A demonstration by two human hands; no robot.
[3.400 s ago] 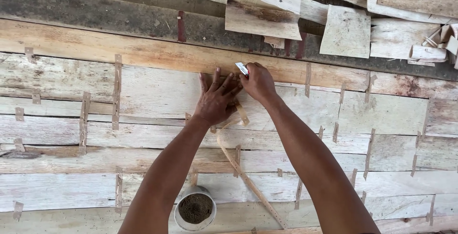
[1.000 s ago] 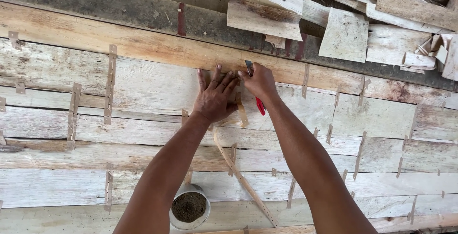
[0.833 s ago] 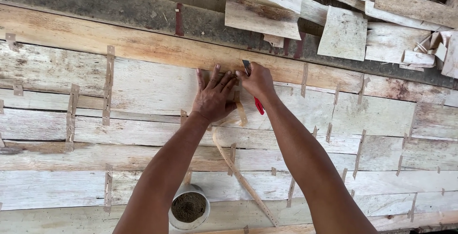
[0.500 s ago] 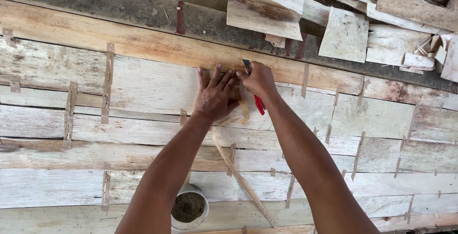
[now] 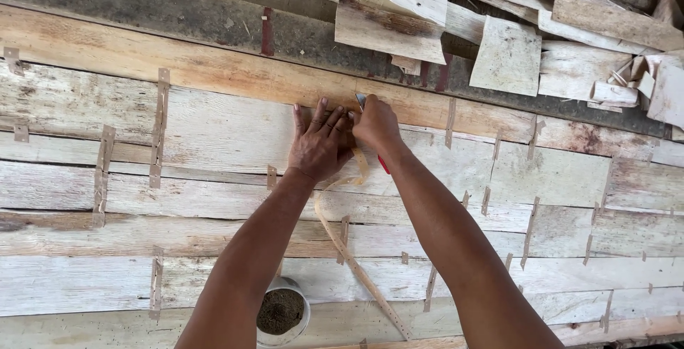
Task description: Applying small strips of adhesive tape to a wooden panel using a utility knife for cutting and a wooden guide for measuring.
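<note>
Head view: looking down on pale veneer sheets (image 5: pixel 214 135) laid edge to edge, their seams bridged by short brown tape strips (image 5: pixel 158 135).
Veneer sheets: they fill most of the frame; a darker strip runs along the top, with loose wood offcuts (image 5: pixel 507 57) heaped beyond it.
Left hand (image 5: pixel 320 146): flat on the veneer, fingers spread and pointing away, pressing down just beside the right hand.
Right hand (image 5: pixel 375 122): closed around a red-handled knife (image 5: pixel 383 164); the blade tip shows above the knuckles at the seam, the red handle below the wrist.
Tape ribbon (image 5: pixel 349 242): a long perforated strip trails from under the hands toward the near edge, curling once by the left wrist.
Cup (image 5: pixel 281 312): a small white pot of dark paste, near the left forearm, well apart from the hands.
Change: against the frames of the last second, the hands sit on the same seam with the same grip; only the view has drifted slightly.
Meaning: this joint seems to be mid-work, though whether the blade is cutting tape is hidden by the fist.
</note>
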